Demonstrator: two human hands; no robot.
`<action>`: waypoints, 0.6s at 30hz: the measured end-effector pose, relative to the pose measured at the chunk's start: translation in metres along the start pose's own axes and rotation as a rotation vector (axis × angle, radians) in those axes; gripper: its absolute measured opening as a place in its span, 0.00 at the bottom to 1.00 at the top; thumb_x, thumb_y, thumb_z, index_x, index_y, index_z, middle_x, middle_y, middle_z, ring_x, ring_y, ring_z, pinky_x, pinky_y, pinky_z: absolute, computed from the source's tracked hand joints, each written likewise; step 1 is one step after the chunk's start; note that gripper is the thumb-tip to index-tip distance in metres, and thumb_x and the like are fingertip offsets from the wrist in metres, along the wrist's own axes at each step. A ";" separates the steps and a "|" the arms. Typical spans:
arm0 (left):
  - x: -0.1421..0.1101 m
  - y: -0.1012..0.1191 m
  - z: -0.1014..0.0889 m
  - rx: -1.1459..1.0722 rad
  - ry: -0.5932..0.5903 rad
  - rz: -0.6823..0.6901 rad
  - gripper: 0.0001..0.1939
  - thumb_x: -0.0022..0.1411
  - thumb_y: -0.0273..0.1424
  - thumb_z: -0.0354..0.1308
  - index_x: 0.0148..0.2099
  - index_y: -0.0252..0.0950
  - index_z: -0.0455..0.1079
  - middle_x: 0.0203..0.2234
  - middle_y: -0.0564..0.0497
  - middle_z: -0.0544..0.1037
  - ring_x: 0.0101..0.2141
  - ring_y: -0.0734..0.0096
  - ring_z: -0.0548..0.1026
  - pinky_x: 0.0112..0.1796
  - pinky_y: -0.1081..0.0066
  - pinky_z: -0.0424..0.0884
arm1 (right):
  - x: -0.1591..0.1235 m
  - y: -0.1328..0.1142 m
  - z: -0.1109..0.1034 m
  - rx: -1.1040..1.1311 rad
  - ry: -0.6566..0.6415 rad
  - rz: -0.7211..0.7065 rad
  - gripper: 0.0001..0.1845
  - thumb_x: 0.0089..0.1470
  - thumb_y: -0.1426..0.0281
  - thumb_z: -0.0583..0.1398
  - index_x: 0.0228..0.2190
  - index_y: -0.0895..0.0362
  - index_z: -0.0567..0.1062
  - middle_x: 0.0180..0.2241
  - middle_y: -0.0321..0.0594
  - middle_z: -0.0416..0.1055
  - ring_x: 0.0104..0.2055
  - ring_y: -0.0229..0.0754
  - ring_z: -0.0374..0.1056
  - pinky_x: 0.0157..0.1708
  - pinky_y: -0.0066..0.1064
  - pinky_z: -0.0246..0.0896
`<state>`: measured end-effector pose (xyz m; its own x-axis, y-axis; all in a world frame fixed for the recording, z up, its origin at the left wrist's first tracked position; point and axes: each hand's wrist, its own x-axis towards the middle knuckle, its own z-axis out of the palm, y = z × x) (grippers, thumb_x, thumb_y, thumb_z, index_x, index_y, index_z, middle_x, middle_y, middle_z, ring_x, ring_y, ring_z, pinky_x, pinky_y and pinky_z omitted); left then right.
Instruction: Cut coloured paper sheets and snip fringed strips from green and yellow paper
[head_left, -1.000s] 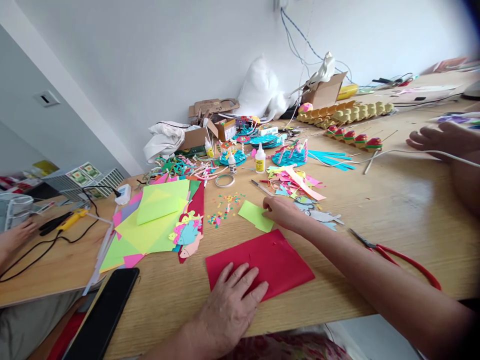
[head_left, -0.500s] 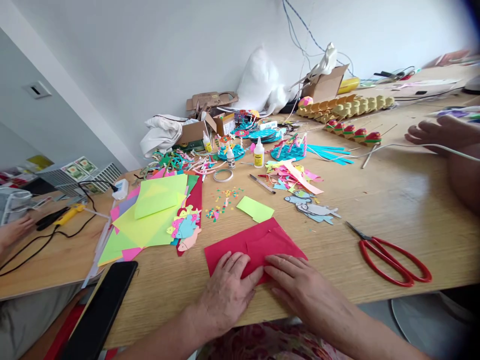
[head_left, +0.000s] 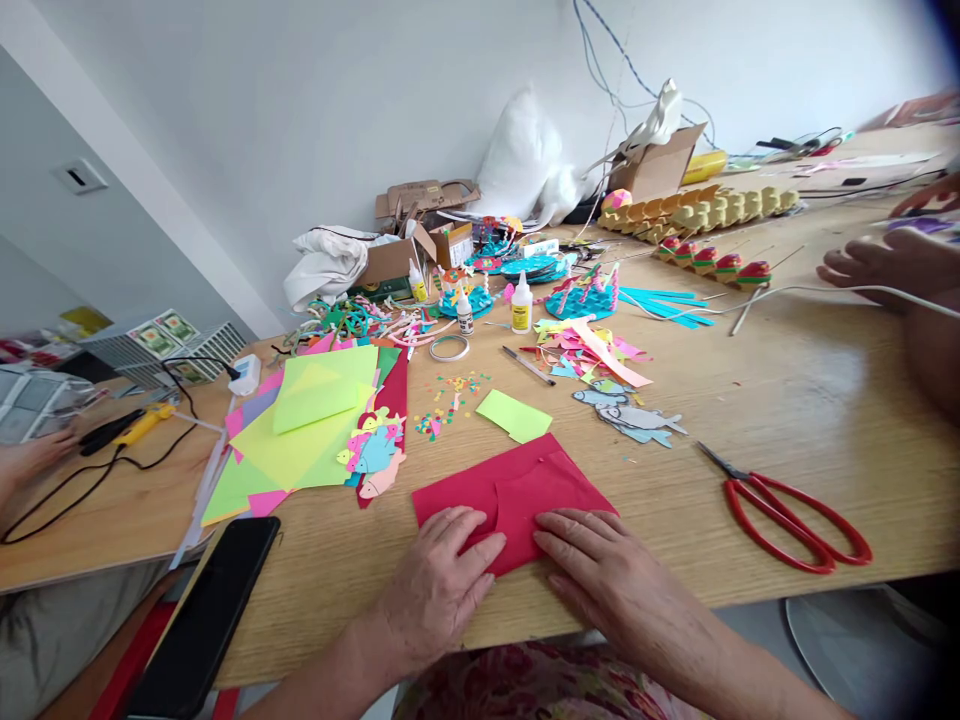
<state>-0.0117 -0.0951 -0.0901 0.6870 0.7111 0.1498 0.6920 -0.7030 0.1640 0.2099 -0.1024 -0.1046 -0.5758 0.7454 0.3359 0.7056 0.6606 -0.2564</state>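
A folded sheet of red paper (head_left: 525,480) lies on the wooden table in front of me, with a cut line running through its upper layer. My left hand (head_left: 442,580) rests on its lower left part, fingers stretched out and slightly spread. On the lower right part lies my right hand (head_left: 611,575), flat, with its fingers extended. Just beyond the red paper is a folded yellow-green paper piece (head_left: 514,416). To the right, red-handled scissors (head_left: 787,515) lie partly spread, touched by neither hand.
Coloured sheets (head_left: 300,430) and paper fish (head_left: 379,455) are stacked at left, near a black phone (head_left: 214,610). Grey-blue fish cutouts (head_left: 634,415), paper scraps (head_left: 592,350), a pen (head_left: 529,366) and a glue bottle (head_left: 521,305) lie farther back. Another person's hand (head_left: 874,265) is at right.
My left hand has shifted slightly left, its thumb moving away from the middle of the red paper. My right hand stays nearly in place. The whole view has moved a little.
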 end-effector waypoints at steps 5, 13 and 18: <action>0.000 -0.002 0.001 -0.011 0.000 -0.009 0.21 0.59 0.27 0.48 0.55 0.39 0.57 0.48 0.47 0.66 0.49 0.65 0.63 0.49 0.60 0.63 | 0.000 0.005 -0.005 0.007 0.020 0.007 0.11 0.54 0.71 0.53 0.39 0.55 0.71 0.41 0.41 0.72 0.42 0.43 0.66 0.42 0.36 0.61; 0.001 0.001 0.000 0.031 -0.047 0.008 0.19 0.59 0.27 0.49 0.53 0.39 0.60 0.49 0.45 0.65 0.50 0.62 0.62 0.50 0.58 0.63 | 0.001 -0.003 -0.005 0.031 0.016 -0.012 0.11 0.55 0.72 0.53 0.40 0.55 0.71 0.43 0.41 0.71 0.45 0.43 0.65 0.43 0.36 0.60; 0.001 0.001 0.003 0.037 -0.035 0.017 0.18 0.59 0.28 0.48 0.53 0.40 0.61 0.49 0.46 0.65 0.50 0.62 0.62 0.50 0.58 0.62 | -0.001 -0.014 0.003 -0.008 0.009 -0.049 0.16 0.54 0.69 0.54 0.45 0.54 0.69 0.47 0.41 0.69 0.49 0.45 0.63 0.45 0.39 0.58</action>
<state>-0.0097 -0.0947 -0.0926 0.7057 0.6986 0.1178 0.6873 -0.7155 0.1256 0.1994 -0.1121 -0.1039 -0.6059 0.7114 0.3561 0.6802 0.6954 -0.2320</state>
